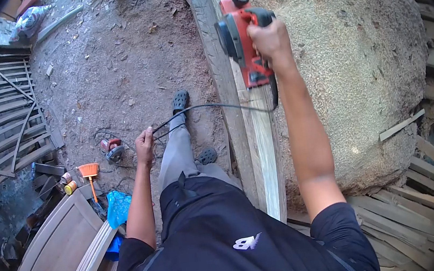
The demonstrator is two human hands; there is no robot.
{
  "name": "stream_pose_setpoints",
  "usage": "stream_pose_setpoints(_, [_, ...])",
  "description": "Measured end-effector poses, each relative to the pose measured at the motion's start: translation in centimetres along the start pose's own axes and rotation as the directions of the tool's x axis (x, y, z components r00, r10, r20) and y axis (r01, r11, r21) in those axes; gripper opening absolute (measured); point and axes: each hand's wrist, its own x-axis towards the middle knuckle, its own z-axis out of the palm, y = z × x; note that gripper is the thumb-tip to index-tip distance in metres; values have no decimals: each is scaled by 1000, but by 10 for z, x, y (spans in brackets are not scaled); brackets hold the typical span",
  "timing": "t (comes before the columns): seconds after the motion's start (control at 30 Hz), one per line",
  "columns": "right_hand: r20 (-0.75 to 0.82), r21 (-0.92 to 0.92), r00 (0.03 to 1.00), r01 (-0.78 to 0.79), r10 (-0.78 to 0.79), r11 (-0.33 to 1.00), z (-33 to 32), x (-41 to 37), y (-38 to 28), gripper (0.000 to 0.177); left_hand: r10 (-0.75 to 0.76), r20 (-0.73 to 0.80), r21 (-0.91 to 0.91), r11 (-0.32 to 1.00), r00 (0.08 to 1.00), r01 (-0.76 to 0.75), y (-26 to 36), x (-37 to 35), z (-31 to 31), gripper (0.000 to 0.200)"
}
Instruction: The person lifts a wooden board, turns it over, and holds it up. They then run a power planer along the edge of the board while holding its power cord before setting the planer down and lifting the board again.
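Observation:
A red and black electric planer (pixel 245 45) rests on a long pale wooden beam (pixel 264 151). My right hand (pixel 272 44) is wrapped round its rear handle, arm stretched forward. From the back of the planer a black power cord (pixel 208 105) loops leftward across my legs. My left hand (pixel 145 142) pinches this cord, held out to the left of my leg and off the beam. A darker, rough timber (pixel 223 75) runs along the beam's left side.
A red circular tool (pixel 113 148) lies on the ground at left, near an orange broom (pixel 89 171). Wooden panels (pixel 60 247) stand lower left. A large sawdust heap (pixel 345 76) lies right of the beam, with stacked boards (pixel 401 221) below.

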Motion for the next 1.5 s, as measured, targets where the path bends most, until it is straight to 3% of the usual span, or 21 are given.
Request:
stream_pose_setpoints(0.13, [81,-4,987,-141,141,990,16,74,-36,18,68,-59,-33,997,996,-70,-1,33,1,43])
stream_pose_setpoints(0.27, [81,-26,990,-116,118,993,41,151,-58,18,40,-50,-54,998,998,-42,19,65,10,42])
stream_pose_setpoints(0.33, [0,199,999,-47,48,979,50,184,-82,17,29,-50,-71,997,998,-32,25,84,15,42])
stream_pose_setpoints(0.47, [65,142,994,-97,89,985,89,305,-91,20,55,-70,-123,990,996,-63,45,119,32,42])
stream_pose_setpoints(0.63, [75,190,993,-100,87,977,104,350,-125,20,80,76,-88,993,994,-74,61,146,47,26])
stream_pose_setpoints(0.77, [110,181,990,-106,87,978,92,318,-120,20,135,87,-57,990,987,-131,66,135,41,23])
stream_pose_setpoints(0.97, [127,157,986,-127,108,979,32,150,-79,20,137,-52,-7,990,989,-137,13,67,-8,25])
stream_pose_setpoints(1.03, [58,166,997,-61,52,984,6,51,-59,19,161,-29,6,987,986,-161,-16,36,-21,25])
stream_pose_setpoints(1.07, [127,78,991,-48,37,996,-5,25,-2,19,190,-23,10,982,982,-190,-28,21,-26,25])
stream_pose_setpoints(1.13, [-39,53,986,165,-163,985,-39,-96,8,22,200,23,37,979,980,-200,-35,-22,-25,23])
stream_pose_setpoints(1.17, [-40,69,987,160,-158,985,-57,-154,17,24,204,72,102,972,976,-211,-29,-49,-14,22])
stream_pose_setpoints(1.2, [25,46,1000,12,-13,999,-77,-209,31,34,205,119,166,961,972,-223,-27,-71,-7,21])
stream_pose_setpoints(1.23, [77,30,992,-101,98,994,-100,-264,30,33,169,188,121,974,968,-193,-42,-84,-5,19])
stream_pose_setpoints(1.27, [0,-49,994,-111,111,993,-110,-317,61,31,181,188,123,971,965,-206,-45,-100,1,19])
stream_pose_setpoints(1.3, [22,29,990,-141,140,990,-125,-367,67,30,159,327,212,948,932,-236,-46,-117,10,19])
stream_pose_setpoints(1.33, [31,-20,977,-211,212,977,-139,-415,76,28,118,459,297,914,881,-277,-46,-132,19,20])
stream_pose_setpoints(1.4, [56,-24,965,-257,258,966,-163,-504,93,28,140,620,332,845,772,-419,-50,-158,40,24])
stream_pose_setpoints(1.43, [62,-35,950,-304,305,952,-172,-544,101,30,141,629,336,838,764,-431,-46,-172,53,24])
stream_pose_setpoints(1.5, [29,-125,947,-314,320,941,-185,-638,136,32,-25,828,380,761,561,-526,-30,-203,82,27])
